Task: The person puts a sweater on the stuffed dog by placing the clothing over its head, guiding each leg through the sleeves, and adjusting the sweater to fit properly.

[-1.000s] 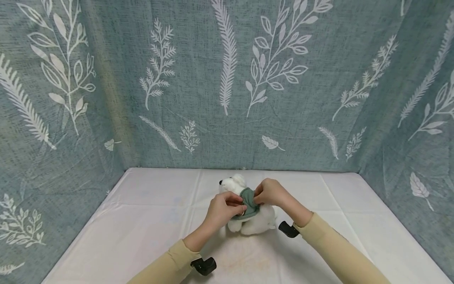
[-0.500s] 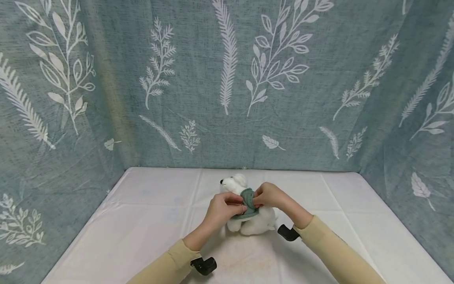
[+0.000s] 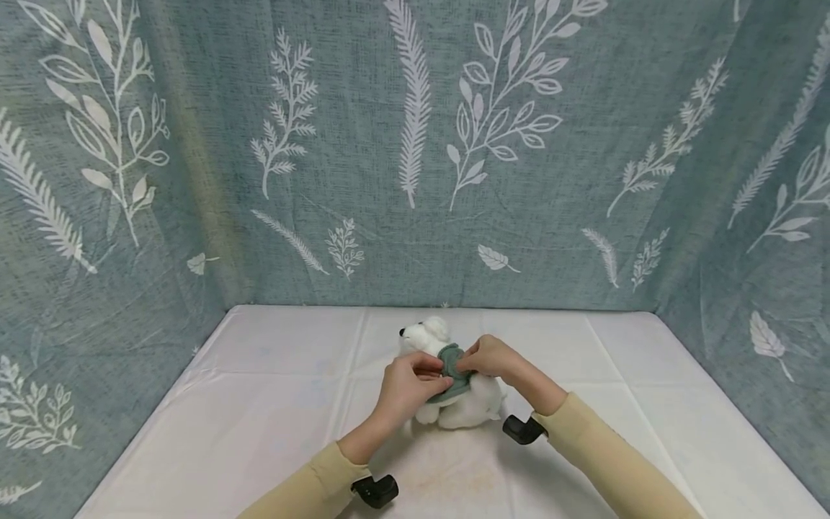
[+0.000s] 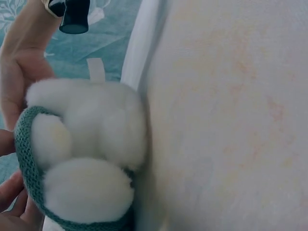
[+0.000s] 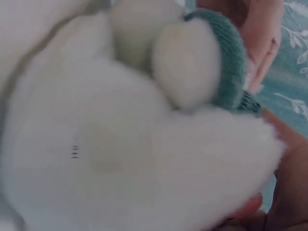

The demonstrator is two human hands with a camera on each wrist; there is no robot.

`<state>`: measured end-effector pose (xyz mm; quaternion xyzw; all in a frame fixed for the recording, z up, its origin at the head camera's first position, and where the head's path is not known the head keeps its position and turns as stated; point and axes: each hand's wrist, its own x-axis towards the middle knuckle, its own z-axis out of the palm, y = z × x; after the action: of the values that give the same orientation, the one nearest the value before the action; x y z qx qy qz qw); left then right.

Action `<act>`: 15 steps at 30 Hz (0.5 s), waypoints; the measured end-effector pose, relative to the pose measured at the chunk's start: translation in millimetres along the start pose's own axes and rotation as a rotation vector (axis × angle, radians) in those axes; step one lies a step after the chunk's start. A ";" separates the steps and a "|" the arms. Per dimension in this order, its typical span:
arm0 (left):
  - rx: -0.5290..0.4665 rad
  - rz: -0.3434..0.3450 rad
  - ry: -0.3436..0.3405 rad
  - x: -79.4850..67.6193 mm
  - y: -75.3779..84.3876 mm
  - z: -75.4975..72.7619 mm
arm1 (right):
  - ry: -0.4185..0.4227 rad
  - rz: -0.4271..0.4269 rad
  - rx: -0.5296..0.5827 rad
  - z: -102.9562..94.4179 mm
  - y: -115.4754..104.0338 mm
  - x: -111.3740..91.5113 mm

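A white plush animal (image 3: 476, 405) with a black nose sits on the table, its head toward the left. It wears a green knitted sweater (image 3: 450, 353). My left hand (image 3: 403, 383) pinches the sweater's near side between thumb and fingers. My right hand (image 3: 498, 357) pinches the knit at the back, with the fingertips close to those of the left. In the left wrist view the sweater's ribbed edge (image 4: 28, 159) curves around a white furry leg (image 4: 89, 190). White fur (image 5: 134, 159) fills most of the right wrist view and hides part of the right hand (image 5: 291, 180).
The table (image 3: 279, 425) has a white cloth cover with fold lines. A grey-green curtain (image 3: 363, 144) with white leaf prints stands behind and on both sides. Black wrist cameras (image 3: 376, 491) hang beneath both beige sleeves (image 3: 616, 454).
My right hand has shifted slightly down and to the left, drawing the pinched knit with it. The left hand keeps its place at the sweater, and the plush stays put.
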<state>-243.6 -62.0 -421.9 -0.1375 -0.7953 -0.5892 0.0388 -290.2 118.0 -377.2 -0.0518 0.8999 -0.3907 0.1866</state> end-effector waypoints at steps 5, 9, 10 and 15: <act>0.108 0.041 -0.003 -2.0 3.3 4.0 | 0.009 0.040 0.049 -0.3 1.3 -1.4; 0.140 0.048 -0.028 -2.3 5.8 4.2 | 0.007 0.043 0.060 -0.2 3.1 -0.6; 0.141 0.055 -0.035 -2.0 5.8 4.2 | 0.006 0.041 0.063 -0.3 3.3 -0.5; 0.133 0.103 -0.075 -1.8 2.9 5.7 | -0.002 0.039 0.083 -1.0 4.5 0.8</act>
<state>-240.5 -56.1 -421.3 -0.1972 -0.8254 -0.5269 0.0483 -291.1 121.6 -380.0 -0.0270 0.8835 -0.4241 0.1970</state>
